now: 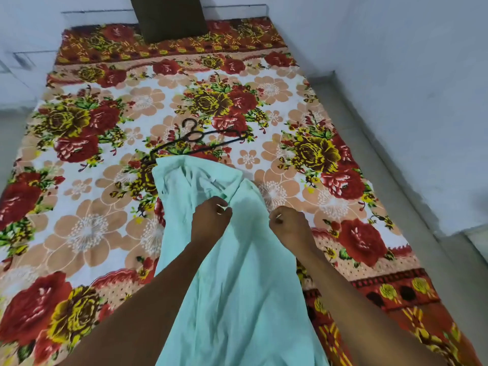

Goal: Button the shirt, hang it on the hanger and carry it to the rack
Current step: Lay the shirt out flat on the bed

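Shirt point(237, 273) — pale mint, creased; hanger point(195, 140) touching.

Floral bedsheet point(87, 233) over the bed, dark brown pillow point(169, 17) at its head.

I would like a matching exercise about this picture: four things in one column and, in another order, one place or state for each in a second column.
Column one:
1. shirt
2. hanger
3. pillow
4. left hand

Column two:
A. lies bare on the bedsheet, beyond the collar
B. stands at the far end of the bed
C. pale green, spread along the bed
D. grips the cloth, opposite the right hand

Pairs: 1-C, 2-A, 3-B, 4-D
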